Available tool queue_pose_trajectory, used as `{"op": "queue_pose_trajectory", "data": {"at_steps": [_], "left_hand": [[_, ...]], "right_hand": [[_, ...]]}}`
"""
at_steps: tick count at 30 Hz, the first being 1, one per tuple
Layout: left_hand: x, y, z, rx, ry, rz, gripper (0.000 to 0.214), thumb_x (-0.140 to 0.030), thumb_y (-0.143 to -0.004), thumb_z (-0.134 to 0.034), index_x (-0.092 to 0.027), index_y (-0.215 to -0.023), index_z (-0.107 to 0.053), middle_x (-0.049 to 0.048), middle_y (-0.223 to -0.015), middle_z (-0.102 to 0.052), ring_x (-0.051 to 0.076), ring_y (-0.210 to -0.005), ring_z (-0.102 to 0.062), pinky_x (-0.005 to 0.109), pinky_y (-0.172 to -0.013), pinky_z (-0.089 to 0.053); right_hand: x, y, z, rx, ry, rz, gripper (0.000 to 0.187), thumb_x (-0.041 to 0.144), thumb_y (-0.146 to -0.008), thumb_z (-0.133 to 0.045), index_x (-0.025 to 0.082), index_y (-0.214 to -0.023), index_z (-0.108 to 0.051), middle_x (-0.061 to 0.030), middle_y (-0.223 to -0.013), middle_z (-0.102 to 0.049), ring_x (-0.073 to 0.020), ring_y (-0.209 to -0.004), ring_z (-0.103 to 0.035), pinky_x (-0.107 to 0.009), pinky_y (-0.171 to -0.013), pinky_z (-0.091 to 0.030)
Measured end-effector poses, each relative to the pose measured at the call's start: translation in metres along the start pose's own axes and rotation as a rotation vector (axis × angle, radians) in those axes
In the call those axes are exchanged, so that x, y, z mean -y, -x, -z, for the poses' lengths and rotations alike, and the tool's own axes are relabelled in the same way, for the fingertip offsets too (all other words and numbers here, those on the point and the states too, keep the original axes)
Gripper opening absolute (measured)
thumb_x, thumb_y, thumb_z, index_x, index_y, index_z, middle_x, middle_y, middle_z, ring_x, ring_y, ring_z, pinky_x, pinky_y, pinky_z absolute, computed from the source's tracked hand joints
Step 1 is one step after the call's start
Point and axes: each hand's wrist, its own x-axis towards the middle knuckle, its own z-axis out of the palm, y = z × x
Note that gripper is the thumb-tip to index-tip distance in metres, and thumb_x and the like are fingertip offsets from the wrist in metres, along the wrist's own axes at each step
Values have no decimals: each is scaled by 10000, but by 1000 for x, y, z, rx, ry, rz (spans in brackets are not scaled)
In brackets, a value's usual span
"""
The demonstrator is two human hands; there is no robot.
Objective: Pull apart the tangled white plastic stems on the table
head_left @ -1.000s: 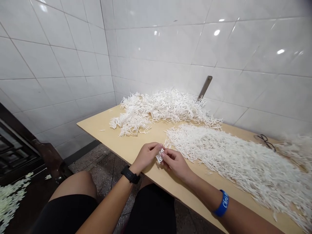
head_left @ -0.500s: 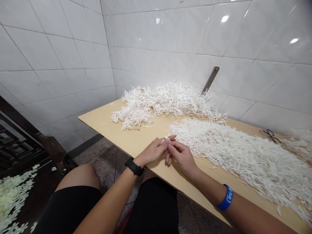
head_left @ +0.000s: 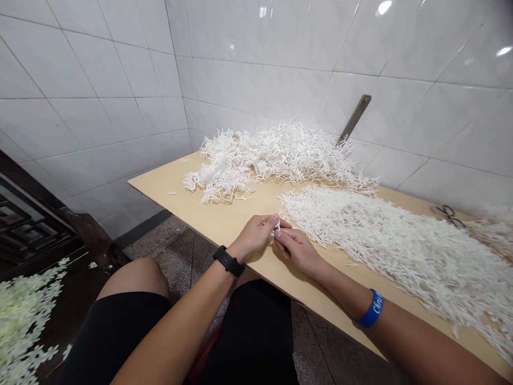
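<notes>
Between my two hands, just above the table's front edge, is a small white branched plastic piece (head_left: 276, 226), mostly covered by fingers. My left hand (head_left: 258, 233) pinches its upper part between thumb and fingers. Close against it, my right hand (head_left: 296, 247) has its thumb and forefinger pressed together at the lower end of the same piece. A flat spread of white thin-stemmed pieces (head_left: 385, 246) lies right beside my right hand. Farther back rises a tangled heap of white branching pieces (head_left: 280, 155).
The tan tabletop (head_left: 176, 198) meets a tiled wall. A metal strip (head_left: 353, 120) leans behind the heap. Dark-handled scissors (head_left: 449, 215) seem to lie at the back right. Pale green-white plastic flowers (head_left: 28, 315) cover a dark wooden seat at lower left.
Both hands have turned slightly inward and my right fingers have curled in closer. The white piece has shifted lower between the fingertips. The whole view has tilted a little.
</notes>
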Motion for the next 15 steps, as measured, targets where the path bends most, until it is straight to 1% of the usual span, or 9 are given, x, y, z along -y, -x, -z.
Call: {"op": "queue_pose_trajectory", "data": {"at_steps": [3, 4, 5, 6, 8, 10, 11, 13, 15], "left_hand": [[2, -7, -1, -279, 143, 75, 397, -448, -885, -513, -123, -694, -636, 50, -631, -637, 123, -583, -570, 269, -647, -475], [3, -10, -1, -348, 173, 92, 398, -450, -887, -505, -129, -680, -618, 38, -602, -615, 111, -545, -545, 263, -626, -470], [3, -11, -1, -381, 174, 96, 393, -443, -888, -502, -130, -680, -615, 36, -598, -612, 106, -538, -538, 260, -622, -468], [4, -12, -1, -378, 143, 86, 377, -425, -885, -509, -125, -691, -629, 46, -622, -629, 110, -559, -548, 261, -632, -470], [5, -13, -1, -329, 37, 42, 301, -365, -859, -555, -110, -754, -678, 81, -740, -689, 137, -664, -595, 270, -675, -478], [6, -11, -2, -291, -49, 7, 219, -292, -822, -600, -113, -879, -712, 97, -884, -723, 173, -798, -632, 285, -740, -487], [7, -10, -3, -275, -84, -3, 213, -257, -813, -604, -122, -934, -715, 98, -944, -728, 187, -862, -641, 293, -780, -488], [9, -9, -3, -227, -152, -12, 237, -217, -826, -572, -147, -1004, -713, 94, -1043, -722, 207, -986, -639, 310, -871, -475], [10, -9, -3, -193, -213, -25, 259, -227, -859, -524, -166, -1027, -710, 90, -1123, -703, 216, -1072, -616, 326, -939, -448]], "right_hand": [[1, 5, -2, 24, 69, 15, 493, 534, -866, -471, 213, -499, -397, 41, -448, -378, -97, -441, -319, -261, -481, -290], [1, 6, -2, 25, 80, 21, 498, 547, -867, -471, 213, -504, -404, 40, -455, -380, -100, -447, -324, -263, -487, -296], [1, 7, -1, 17, 78, 27, 502, 557, -872, -467, 213, -511, -413, 37, -461, -388, -103, -456, -340, -265, -495, -307], [1, 7, -1, 0, 61, 32, 502, 562, -880, -459, 212, -521, -424, 33, -469, -402, -107, -465, -360, -267, -505, -320], [-2, 5, 1, -62, 6, 39, 483, 562, -890, -457, 206, -563, -467, 25, -493, -442, -111, -476, -392, -270, -518, -341], [-5, 3, 3, -131, -32, 36, 446, 560, -882, -484, 196, -626, -516, 21, -526, -478, -107, -474, -403, -267, -513, -344], [-7, 1, 4, -174, -44, 27, 435, 560, -879, -493, 192, -651, -530, 20, -534, -487, -105, -468, -401, -264, -504, -340], [-8, 0, 5, -256, -55, 2, 426, 560, -876, -499, 188, -670, -540, 19, -535, -489, -102, -458, -394, -261, -489, -333], [-8, -1, 5, -302, -42, -15, 424, 555, -878, -500, 189, -669, -539, 20, -526, -482, -102, -450, -386, -263, -486, -336]]}}
